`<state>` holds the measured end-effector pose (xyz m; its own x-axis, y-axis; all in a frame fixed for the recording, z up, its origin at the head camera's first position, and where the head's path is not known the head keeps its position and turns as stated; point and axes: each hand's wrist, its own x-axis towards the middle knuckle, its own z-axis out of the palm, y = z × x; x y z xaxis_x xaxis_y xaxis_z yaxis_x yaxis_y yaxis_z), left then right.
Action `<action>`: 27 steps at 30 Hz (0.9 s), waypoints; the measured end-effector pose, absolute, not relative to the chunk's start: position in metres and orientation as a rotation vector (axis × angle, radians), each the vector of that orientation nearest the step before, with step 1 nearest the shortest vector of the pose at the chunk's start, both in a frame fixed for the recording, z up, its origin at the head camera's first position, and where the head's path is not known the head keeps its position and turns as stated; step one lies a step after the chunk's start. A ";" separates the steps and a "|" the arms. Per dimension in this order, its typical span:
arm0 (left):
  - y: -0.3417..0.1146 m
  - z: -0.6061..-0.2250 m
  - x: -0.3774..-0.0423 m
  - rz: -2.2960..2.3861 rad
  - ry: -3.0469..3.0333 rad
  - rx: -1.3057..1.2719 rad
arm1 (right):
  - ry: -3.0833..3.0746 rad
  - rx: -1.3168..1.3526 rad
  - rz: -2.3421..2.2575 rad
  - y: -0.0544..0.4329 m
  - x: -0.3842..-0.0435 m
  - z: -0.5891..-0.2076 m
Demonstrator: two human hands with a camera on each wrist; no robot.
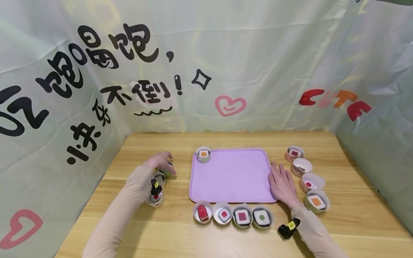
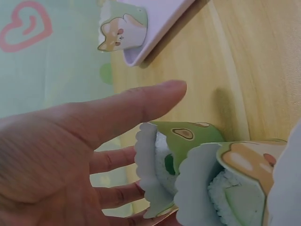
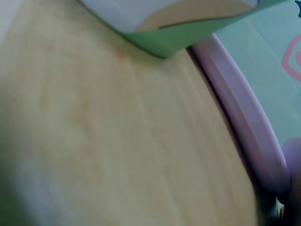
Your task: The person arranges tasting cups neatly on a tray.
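Green cup (image 2: 200, 133), off tray (image 1: 230, 177) at left, within spread left hand (image 1: 159, 162), seemingly ungripped; right hand (image 1: 283, 184) flat at tray's right edge, holding nothing; corner cup (image 1: 204, 160) apparently placed, other cups (image 1: 242, 226) off tray, seemingly remaining.

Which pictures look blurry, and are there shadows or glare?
Head view: mostly crisp, a pale sheen on the table near the bottom, a soft shadow beside the left sleeve; left wrist view: fairly clear, a faint shadow on the table near the green cup; right wrist view: blurriest, the table's grain smeared, a hazy patch at lower left.
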<state>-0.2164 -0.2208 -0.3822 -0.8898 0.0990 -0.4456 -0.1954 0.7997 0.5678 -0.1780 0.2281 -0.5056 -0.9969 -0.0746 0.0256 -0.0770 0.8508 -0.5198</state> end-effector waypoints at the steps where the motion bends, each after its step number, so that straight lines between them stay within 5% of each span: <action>1: -0.221 -0.384 -0.224 0.718 2.580 -0.002 | -3.019 0.123 0.840 0.228 -0.178 -0.506; 27: -0.222 -0.410 -0.244 0.554 2.634 0.017 | -2.960 0.038 0.774 0.220 -0.174 -0.510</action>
